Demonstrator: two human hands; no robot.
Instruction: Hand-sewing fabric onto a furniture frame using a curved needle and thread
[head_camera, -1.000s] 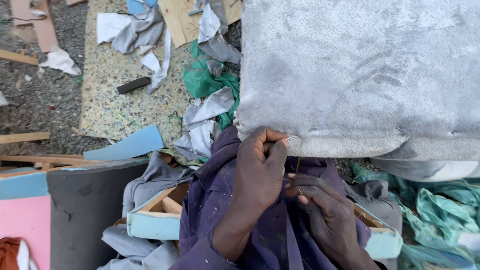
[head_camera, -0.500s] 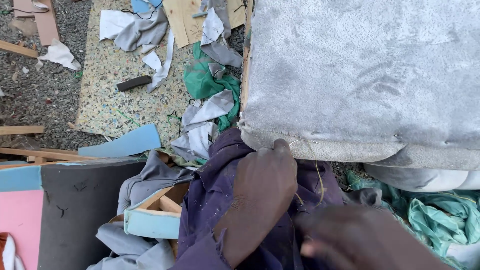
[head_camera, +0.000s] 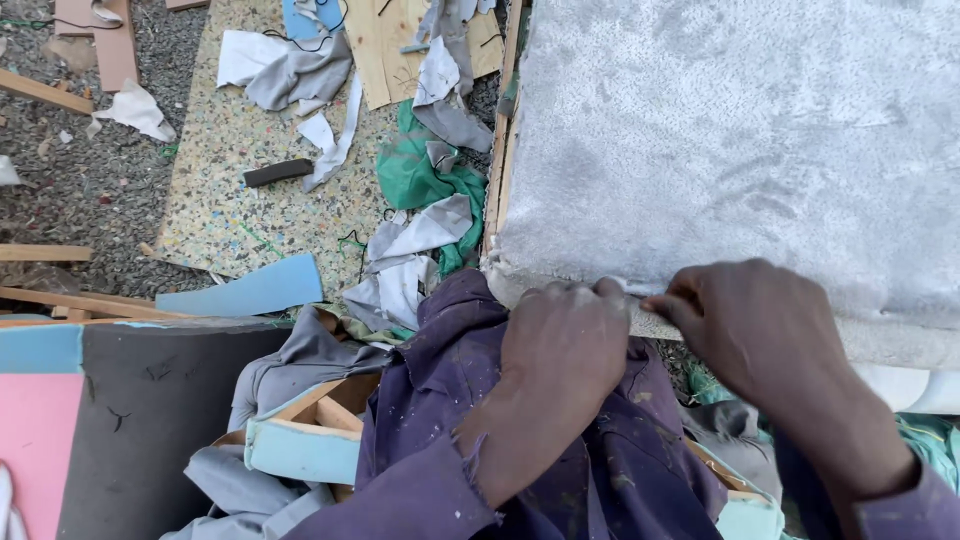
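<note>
**Hands at the cushion's near edge**

Fingertips hidden against fabric; any tool unreadable. Grey plush cushion (head_camera: 730, 140), cut off top and right, lies ahead. Left hand (head_camera: 565, 345) curled, gripping its lower edge; right hand (head_camera: 765, 335) pinches that edge alongside.

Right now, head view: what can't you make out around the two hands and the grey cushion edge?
- Left hand: fingertips curl over the grey cushion edge; whatever they pinch is hidden.
- Right hand: fingertips meet the same edge; anything thin held there is too small to tell.
- Cushion: top and right cut off by the frame.
- Purple garment: covers what is under the hands.
- Small dark bar on the speckled foam sheet: too small to identify.
</note>
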